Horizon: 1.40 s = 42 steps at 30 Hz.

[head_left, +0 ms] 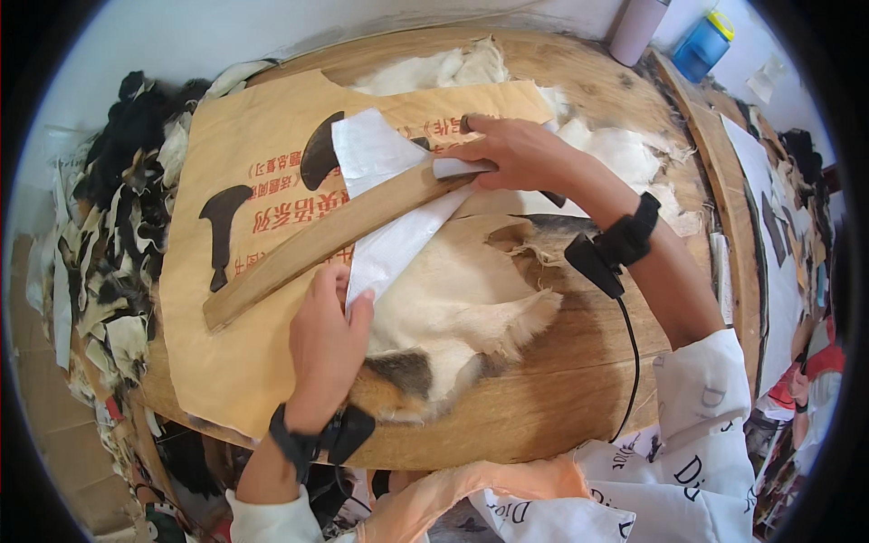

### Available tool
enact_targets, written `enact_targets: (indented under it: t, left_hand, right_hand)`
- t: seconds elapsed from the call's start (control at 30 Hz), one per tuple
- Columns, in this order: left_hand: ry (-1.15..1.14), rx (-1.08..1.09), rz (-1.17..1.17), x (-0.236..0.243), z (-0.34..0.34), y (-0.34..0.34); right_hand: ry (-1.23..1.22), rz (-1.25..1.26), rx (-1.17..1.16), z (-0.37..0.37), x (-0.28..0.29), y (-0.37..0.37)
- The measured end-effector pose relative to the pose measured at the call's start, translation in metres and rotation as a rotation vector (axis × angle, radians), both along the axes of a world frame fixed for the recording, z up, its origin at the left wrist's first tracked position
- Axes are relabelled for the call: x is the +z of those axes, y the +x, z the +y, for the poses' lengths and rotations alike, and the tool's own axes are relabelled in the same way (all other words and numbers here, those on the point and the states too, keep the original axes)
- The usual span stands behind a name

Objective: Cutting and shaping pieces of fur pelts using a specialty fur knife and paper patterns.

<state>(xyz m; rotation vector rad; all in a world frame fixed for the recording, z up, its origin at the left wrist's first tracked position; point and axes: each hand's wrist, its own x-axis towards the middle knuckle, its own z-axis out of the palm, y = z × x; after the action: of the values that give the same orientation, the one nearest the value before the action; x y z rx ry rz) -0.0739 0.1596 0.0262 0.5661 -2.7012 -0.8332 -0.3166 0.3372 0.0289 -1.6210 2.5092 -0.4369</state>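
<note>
Left hand (324, 348) lies flat, fingers stretched out and grasping nothing, pressing down the near end of the white sheet (385, 195); the pale fur pelt (453, 303) sits just to the right of this hand and partly under it.

Right hand (520, 154) rests palm down on the far end of the wooden strip (330, 237), fingers extended, not clenched; its fingertips (471, 122) touch the white sheet where the sheet folds over the strip; whether the thumb pinches the sheet cannot be told.

Wooden strip runs slanted from under the right hand down to a point left of and beyond the left hand; the white sheet crosses it, part above and part below.

Beneath both hands: a brown paper sack (231, 271) spread on the round wooden desk (543, 398); two dark curved cut pieces (220, 226) lie on the sack, left of the strip.

Black wrist straps on both arms; a cable (632, 362) hangs from the right one.

Beyond the right hand: more white fur (434, 68), a pink bottle (636, 32), a blue container (703, 45); far left of the left hand: a heap of dark and pale scraps (118, 226).
</note>
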Motion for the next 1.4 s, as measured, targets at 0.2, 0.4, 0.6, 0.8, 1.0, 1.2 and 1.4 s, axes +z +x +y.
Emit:
enact_targets:
  t: [0.2, 0.4, 0.6, 0.8, 1.0, 1.2, 1.4]
  left_hand:
    - [0.334, -0.2, -0.149, 0.096, -0.025, 0.007]
    - [0.522, -0.603, -0.094, 0.086, -0.031, -0.027]
    - [0.354, -1.227, 0.267, 0.042, -0.046, -0.037]
    - [0.637, -1.236, -0.09, -0.003, -0.067, -0.035]
    - [0.891, -1.24, -0.426, 0.003, -0.096, -0.045]
    - [0.82, -1.361, -0.389, -0.012, -0.104, -0.046]
    - [0.652, -1.513, -0.144, -0.02, -0.101, -0.043]
  right_hand:
    - [-0.269, 0.098, -0.202, -0.003, 0.039, 0.048]
    - [-0.689, -0.074, 0.009, -0.032, 0.078, 0.134]
    - [-0.664, -0.056, -0.118, -0.054, 0.077, 0.195]
    - [-0.692, -0.106, -0.553, -0.065, 0.043, 0.223]
    - [-0.328, -0.029, -0.664, -0.083, -0.002, 0.268]
    - [-0.165, -0.006, -0.79, -0.089, -0.01, 0.299]
    - [-0.283, 0.047, -0.832, -0.09, -0.016, 0.305]
